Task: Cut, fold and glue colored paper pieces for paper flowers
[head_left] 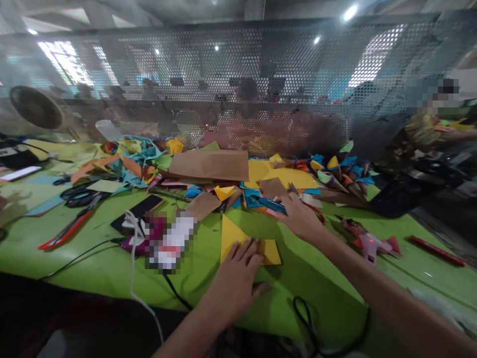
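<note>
My left hand lies flat with fingers spread on a yellow paper sheet on the green table. My right hand reaches farther back and is closed around red-handled scissors, whose blades point up by a brown paper piece. A blue paper scrap lies just left of that hand.
Coloured paper scraps and a large brown sheet are piled at the back by a perforated metal screen. Paper cones lie back right. A glue gun, a phone, black scissors, red cutters and cables lie around.
</note>
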`<state>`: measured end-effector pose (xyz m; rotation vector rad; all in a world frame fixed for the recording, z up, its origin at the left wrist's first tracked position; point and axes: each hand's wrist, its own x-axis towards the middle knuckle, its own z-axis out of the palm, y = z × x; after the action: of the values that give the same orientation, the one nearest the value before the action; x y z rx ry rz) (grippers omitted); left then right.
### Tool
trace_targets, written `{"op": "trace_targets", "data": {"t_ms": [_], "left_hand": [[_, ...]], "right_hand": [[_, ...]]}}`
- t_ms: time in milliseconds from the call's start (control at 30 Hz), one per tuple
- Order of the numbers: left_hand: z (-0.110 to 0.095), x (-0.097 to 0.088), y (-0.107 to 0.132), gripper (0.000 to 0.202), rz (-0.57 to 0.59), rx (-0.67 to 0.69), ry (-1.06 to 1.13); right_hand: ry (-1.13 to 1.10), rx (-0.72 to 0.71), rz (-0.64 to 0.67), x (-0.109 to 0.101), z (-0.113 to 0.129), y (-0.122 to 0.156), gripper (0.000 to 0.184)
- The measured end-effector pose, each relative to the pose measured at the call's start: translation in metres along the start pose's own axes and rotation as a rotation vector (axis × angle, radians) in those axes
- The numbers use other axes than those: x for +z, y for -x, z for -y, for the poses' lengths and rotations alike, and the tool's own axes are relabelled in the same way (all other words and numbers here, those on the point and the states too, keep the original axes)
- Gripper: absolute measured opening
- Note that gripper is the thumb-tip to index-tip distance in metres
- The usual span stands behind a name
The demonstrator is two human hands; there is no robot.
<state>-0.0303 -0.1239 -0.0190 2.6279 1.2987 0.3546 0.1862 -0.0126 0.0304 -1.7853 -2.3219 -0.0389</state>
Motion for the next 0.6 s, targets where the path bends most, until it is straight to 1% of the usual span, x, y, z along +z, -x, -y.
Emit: {"op": "trace_targets", "data": {"t_ms": [133,233,333,433,500,600], "left_hand": [[0.002,0.004,0.001,0.065,-0.002,0.031,-0.023],[0.003,0.004,0.001,0.07,0.02,0.058,-0.058],[0.002,0.001,0.0,0.073,0.042,0.057,-0.065],[0.001,-0.001,0.0,0.074,0.054,0.052,-0.062],[0.001,-0.001,0.0,0.074,0.068,0.045,-0.063],[0.0,-0.001,0.0,0.073,0.072,0.04,-0.068]], "right_hand": [[-0.331,-0.052,-0.005,-0.011,-0.025,0.036,0.027],[-0.451,-0.06,0.054,-0.02,-0.044,0.075,0.032],[-0.444,-0.059,0.129,-0.029,-0.058,0.115,0.035],[-0.395,-0.037,0.175,-0.034,-0.065,0.146,0.037],[-0.377,-0.033,0.18,-0.034,-0.067,0.159,0.038],[-0.38,-0.035,0.184,-0.031,-0.068,0.167,0.038]]}}
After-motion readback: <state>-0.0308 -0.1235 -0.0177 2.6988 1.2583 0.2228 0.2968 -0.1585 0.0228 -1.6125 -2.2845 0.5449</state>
